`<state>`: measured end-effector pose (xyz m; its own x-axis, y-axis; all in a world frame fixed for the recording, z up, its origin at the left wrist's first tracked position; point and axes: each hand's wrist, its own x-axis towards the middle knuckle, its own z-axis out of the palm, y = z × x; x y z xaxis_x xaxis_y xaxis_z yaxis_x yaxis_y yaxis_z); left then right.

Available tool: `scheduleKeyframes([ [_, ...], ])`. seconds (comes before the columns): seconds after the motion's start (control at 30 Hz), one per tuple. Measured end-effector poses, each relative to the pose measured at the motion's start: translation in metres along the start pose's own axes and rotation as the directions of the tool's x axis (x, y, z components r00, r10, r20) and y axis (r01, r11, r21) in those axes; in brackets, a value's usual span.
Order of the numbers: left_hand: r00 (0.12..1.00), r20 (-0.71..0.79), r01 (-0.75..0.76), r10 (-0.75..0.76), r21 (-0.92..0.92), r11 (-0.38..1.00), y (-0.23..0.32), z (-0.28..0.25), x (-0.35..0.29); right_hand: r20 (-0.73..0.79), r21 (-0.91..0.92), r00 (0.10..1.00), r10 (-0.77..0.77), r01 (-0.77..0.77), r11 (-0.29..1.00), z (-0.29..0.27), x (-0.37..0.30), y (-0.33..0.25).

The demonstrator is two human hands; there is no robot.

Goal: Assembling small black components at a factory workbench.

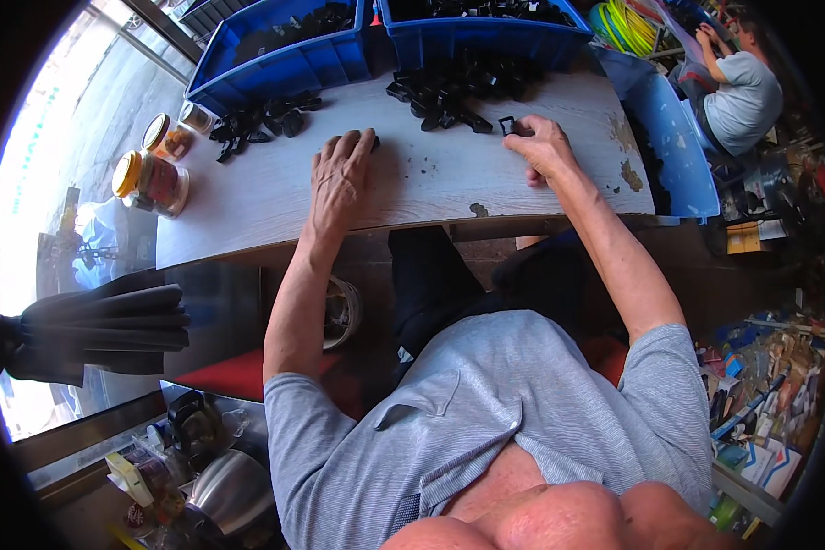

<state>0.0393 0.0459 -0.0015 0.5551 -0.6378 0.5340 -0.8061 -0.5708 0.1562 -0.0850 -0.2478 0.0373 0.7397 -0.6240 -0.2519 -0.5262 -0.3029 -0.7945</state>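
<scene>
My right hand (548, 151) pinches a small black plastic part (507, 126) with a square, open frame shape, just above the white wood-grain table (275, 197). Farther left, my left hand (341, 174) rests palm down over the tabletop, fingers bent and close together. The dark edge of a small black piece (376, 142) shows by its fingertips; the rest is hidden under the hand. Beyond my right hand lies a big heap of black plastic parts (463, 87). A smaller pile of black parts (261, 124) sits beyond and left of my left hand.
Two blue bins (284, 66) (486, 35) with black parts stand along the far edge. Jars (151, 183) line the left edge. A light-blue tub (683, 151) adjoins the right edge. Another person (738, 92) sits at the far right. A steel kettle (234, 490) stands lower left.
</scene>
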Motion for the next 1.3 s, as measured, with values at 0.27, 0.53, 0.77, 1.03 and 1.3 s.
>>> scheduleKeyframes([
  [0.27, 0.996, -0.047, 0.071, -0.078, -0.139, 0.988, 0.003, 0.003, -0.006, -0.020, 0.012, 0.999, -0.027, 0.028, 1.000, 0.004, -0.001, 0.002],
  [0.53, 0.975, -0.208, -0.039, -0.077, -0.504, 0.863, 0.077, 0.022, 0.020, 0.204, 0.052, 0.974, -0.098, 0.089, 0.995, -0.003, -0.023, 0.002],
  [0.77, 0.982, -0.044, -0.183, 0.184, -0.469, 0.864, 0.096, 0.046, 0.042, 0.303, 0.063, 0.944, -0.128, 0.114, 0.991, 0.003, -0.025, 0.003],
  [1.03, 0.973, -0.076, -0.226, 0.217, -0.495, 0.839, 0.097, 0.045, 0.037, 0.281, 0.039, 0.952, -0.121, 0.115, 0.993, 0.003, -0.029, -0.002],
  [1.3, 0.960, 0.035, -0.241, 0.278, -0.400, 0.884, 0.098, 0.040, 0.040, 0.305, 0.045, 0.944, -0.130, 0.122, 0.992, 0.004, -0.023, 0.002],
])
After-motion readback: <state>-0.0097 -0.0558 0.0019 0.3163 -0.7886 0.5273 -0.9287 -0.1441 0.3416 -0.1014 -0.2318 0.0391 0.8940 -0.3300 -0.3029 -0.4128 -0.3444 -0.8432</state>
